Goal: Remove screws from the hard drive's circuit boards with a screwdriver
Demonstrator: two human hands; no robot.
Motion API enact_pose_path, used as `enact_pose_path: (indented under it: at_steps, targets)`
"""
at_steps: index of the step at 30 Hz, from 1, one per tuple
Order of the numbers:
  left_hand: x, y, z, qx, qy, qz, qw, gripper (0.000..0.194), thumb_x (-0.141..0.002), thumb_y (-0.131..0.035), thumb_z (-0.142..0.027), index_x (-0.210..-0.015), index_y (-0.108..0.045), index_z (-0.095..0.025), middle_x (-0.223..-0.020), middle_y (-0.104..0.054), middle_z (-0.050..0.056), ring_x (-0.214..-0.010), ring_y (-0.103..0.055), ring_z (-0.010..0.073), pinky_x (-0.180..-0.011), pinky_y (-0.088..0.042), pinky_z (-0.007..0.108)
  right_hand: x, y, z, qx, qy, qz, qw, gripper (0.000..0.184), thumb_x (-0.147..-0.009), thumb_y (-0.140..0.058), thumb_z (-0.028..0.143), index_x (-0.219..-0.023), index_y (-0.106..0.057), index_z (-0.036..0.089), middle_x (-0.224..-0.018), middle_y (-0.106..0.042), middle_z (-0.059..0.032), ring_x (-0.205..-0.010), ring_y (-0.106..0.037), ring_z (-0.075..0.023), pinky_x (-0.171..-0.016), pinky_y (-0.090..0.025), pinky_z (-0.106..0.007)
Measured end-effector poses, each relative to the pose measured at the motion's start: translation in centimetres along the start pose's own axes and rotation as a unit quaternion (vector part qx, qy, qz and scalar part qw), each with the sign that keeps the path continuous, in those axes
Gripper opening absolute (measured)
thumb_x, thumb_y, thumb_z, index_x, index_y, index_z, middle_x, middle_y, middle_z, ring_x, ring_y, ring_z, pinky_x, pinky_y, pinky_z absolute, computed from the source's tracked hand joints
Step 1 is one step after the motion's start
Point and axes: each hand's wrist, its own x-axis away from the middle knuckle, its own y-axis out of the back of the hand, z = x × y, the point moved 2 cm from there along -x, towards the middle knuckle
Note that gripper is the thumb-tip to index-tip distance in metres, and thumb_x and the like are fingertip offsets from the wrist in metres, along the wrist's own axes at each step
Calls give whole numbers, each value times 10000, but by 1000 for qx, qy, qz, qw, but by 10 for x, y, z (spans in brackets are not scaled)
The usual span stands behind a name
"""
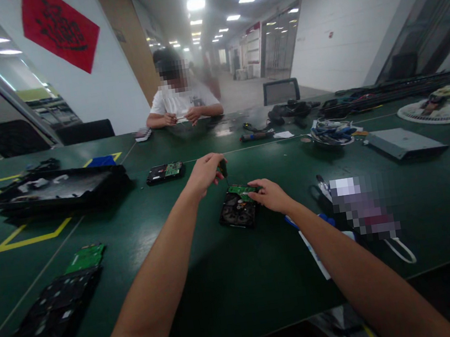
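A hard drive (237,213) lies on the table in front of me, its green circuit board (241,189) facing up at the far end. My left hand (207,172) is closed around the dark handle of a screwdriver (223,167) held upright. The thin shaft points down at the far left part of the board; whether its tip sits in a screw is too small to tell. At the drive's right edge, my right hand (269,194) grips the side, with fingertips on the board.
Several hard drives (52,312) lie in a group at left; another drive (165,172) sits farther back. A black tray (60,189) stands at left. On the right are a cable bundle (331,132), a grey metal box (405,142) and a blurred pouch-like item (364,207). A person (182,104) sits opposite.
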Motion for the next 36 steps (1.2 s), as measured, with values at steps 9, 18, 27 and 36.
enact_pose_path:
  at_steps: [9,18,27,36]
  targets:
    - [2,0,1,104,62,49,991,299,-819,-547,-408,-916,-667,-153,-943,-694,96,-496,-612,133,-406,-427,249,-1,-1,-1,10,-2,0,1000,468,-879,-694,395,-1296,-640,191,-1060,-641,-82,-782,-590,-146,-715,-489,-286]
    - [-2,2,6,171,99,69,978,291,-807,-528,-396,-856,-657,-140,-906,-686,127,-622,-692,207,-517,-516,295,0,1,1,-7,-6,7,1000,484,-877,-698,410,-1304,-637,190,-1055,-639,-85,-784,-588,-151,-721,-500,-300]
    - [0,0,5,177,122,70,974,307,-807,-554,-435,-921,-602,-155,-922,-704,138,-640,-713,239,-523,-526,314,0,-1,0,-16,-8,6,1000,477,-873,-703,403,-1300,-639,201,-1073,-638,-85,-790,-591,-152,-727,-504,-303]
    - [1,-1,3,147,89,50,984,297,-813,-583,-423,-922,-628,-150,-875,-673,108,-605,-712,223,-503,-513,292,-1,-2,-1,-16,-8,1,1000,475,-867,-710,398,-1294,-643,200,-1107,-635,-88,-783,-589,-143,-732,-500,-297]
